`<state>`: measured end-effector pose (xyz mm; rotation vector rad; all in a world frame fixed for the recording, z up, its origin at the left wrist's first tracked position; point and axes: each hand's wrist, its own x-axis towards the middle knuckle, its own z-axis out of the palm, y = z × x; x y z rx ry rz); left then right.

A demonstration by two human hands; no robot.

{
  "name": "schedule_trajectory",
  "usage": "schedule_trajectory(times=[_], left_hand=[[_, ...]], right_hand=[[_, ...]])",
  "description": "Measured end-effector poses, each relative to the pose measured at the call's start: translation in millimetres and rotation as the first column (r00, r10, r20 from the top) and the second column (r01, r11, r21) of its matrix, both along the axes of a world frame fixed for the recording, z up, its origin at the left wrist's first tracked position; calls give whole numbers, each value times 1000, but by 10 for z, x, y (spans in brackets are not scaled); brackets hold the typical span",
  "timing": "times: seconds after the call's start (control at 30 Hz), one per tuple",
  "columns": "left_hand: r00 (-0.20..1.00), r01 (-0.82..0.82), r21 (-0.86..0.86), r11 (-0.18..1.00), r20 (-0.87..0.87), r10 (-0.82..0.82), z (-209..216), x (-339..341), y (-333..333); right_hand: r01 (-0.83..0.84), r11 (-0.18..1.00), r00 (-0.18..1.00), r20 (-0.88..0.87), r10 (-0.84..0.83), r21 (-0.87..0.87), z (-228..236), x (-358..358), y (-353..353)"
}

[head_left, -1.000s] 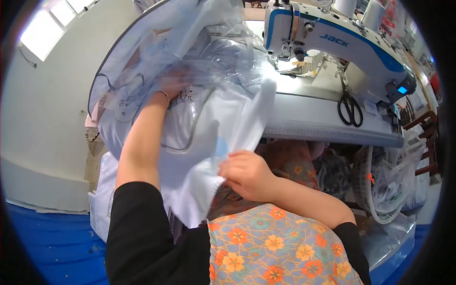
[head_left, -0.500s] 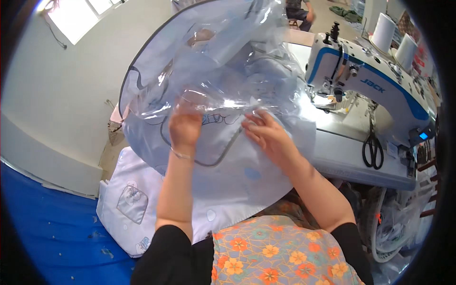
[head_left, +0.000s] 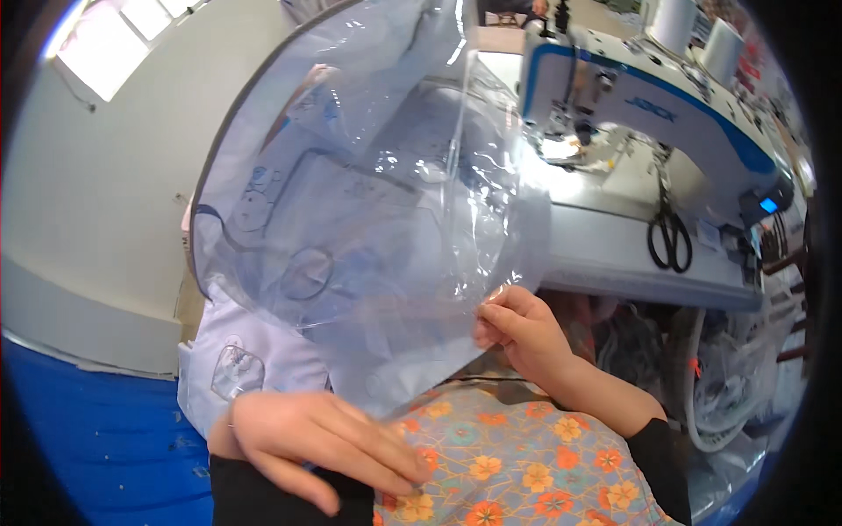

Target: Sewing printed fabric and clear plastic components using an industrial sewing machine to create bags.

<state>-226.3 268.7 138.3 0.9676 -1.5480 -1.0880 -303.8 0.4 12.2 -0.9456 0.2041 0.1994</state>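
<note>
A large clear plastic sheet [head_left: 412,175] with dark edging on its left side lies over pale blue printed fabric [head_left: 368,351], spread from the sewing table toward my lap. At its near right corner my right hand [head_left: 522,329] is closed, thumb and fingers pinching the plastic edge. My left hand [head_left: 324,438] is off the material, over the flowered apron [head_left: 517,465], its fingers stretched out and holding nothing. Below the sheet, white fabric with a small diamond-shaped patch [head_left: 237,373] hangs at the left.
A white and blue sewing machine [head_left: 640,105] stands at the right, with its lamp lit. Black-handled scissors [head_left: 669,241] lie on its table. White thread cones [head_left: 721,57] stand behind. Below right is a white basket [head_left: 715,421] holding clear plastic; blue covering [head_left: 96,430] lies at the left.
My left hand has let go of the plastic and drawn back toward my body. My right hand has moved nearer to me, to the sheet's near edge. The plastic now lies more spread out.
</note>
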Motion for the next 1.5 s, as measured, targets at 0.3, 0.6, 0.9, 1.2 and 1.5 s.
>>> schedule_trajectory(times=[0.3,0.6,0.9,1.2,1.5], left_hand=[[-89,-817,-56,574,996,-29,-556,1354,-1083],[-30,-982,-42,182,997,71,-672,1934,-985],[-186,-501,-462,732,883,430,-1290,812,-2332],[-216,-521,-438,732,898,384,-1265,794,-2316],[-185,-498,-406,766,913,363,-1317,918,-2262]], right_hand=[[11,994,1000,-25,-9,106,-149,-573,-223],[-162,977,985,-89,151,-136,-875,-520,-65],[397,532,648,639,414,-748,-472,-499,-530],[770,-9,564,675,475,-638,-997,66,-464],[687,198,648,713,268,-699,-539,-2,-476]])
